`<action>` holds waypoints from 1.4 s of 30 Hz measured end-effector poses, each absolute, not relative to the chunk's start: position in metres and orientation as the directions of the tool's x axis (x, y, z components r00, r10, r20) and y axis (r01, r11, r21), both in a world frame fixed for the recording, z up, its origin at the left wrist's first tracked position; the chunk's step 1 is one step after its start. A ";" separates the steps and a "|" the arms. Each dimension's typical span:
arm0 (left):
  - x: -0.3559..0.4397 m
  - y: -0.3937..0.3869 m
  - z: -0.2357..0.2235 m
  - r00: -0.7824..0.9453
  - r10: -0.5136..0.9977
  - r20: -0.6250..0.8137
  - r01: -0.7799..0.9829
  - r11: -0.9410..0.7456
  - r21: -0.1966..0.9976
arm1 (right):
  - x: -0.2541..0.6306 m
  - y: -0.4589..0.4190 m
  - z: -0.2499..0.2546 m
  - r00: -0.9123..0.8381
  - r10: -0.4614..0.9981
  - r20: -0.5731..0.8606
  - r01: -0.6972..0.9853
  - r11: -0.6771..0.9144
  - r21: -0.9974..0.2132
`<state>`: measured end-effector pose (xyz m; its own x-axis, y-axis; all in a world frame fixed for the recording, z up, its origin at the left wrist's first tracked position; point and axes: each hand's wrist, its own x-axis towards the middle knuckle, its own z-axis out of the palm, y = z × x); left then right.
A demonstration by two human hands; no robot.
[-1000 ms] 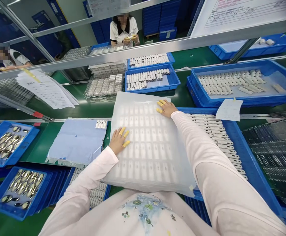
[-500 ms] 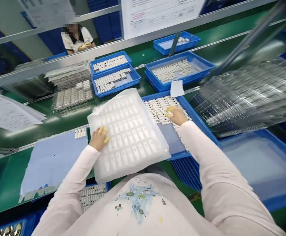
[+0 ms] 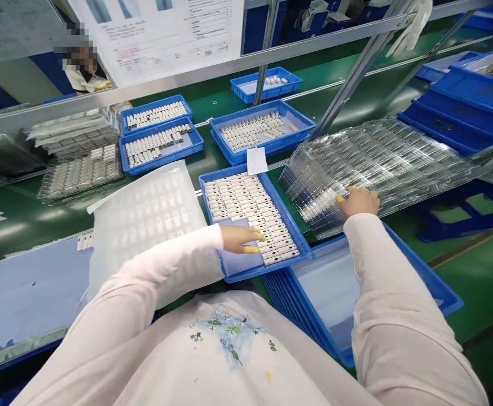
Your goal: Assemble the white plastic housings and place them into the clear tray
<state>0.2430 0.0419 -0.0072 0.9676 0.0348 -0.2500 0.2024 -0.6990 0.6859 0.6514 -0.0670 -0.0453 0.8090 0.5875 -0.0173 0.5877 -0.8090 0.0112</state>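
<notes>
Above the near blue tray, the left hand is spread, its yellow-covered fingers extended and grasping nothing; whether they touch the white parts packed in rows there cannot be told. To its right, the right hand is at the near side of a leaning stack of clear plastic trays, fingers bent; whether it grips one is unclear. Left of the blue tray, partly behind the left forearm, a translucent white sheet shows rows of pale pieces through it. A small paper overlaps the tray's far edge.
</notes>
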 end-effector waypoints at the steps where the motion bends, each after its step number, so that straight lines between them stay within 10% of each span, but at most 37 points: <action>1: 0.284 0.035 -0.016 0.970 0.019 -0.242 0.191 -0.675 0.713 | 0.658 -0.066 -0.047 0.798 0.602 -0.032 0.603 -0.797 0.021; 9: 0.520 -0.022 -0.080 0.892 0.345 -0.293 0.413 -0.357 0.838 | 0.686 -0.063 -0.050 0.650 0.759 -0.030 0.760 -0.650 0.005; 17: 0.577 -0.064 -0.114 0.783 0.554 -0.282 0.413 -0.124 0.902 | 0.717 -0.052 0.010 0.566 0.823 0.052 0.823 -0.568 0.013; 24: 0.566 -0.047 -0.126 0.823 0.530 -0.205 0.342 -0.173 0.924 | 0.704 -0.042 -0.023 0.564 0.808 -0.169 0.824 -0.564 0.056; 42: 0.562 -0.032 -0.119 0.844 0.479 -0.239 0.450 -0.392 0.802 | 0.717 -0.057 -0.032 0.600 0.784 -0.158 0.766 -0.620 -0.170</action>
<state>0.5625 -0.0318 -0.1194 0.8444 0.4793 -0.2392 0.4499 -0.3922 0.8024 0.7173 -0.0572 -0.0323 0.6000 0.7842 -0.1582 0.7659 -0.6202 -0.1697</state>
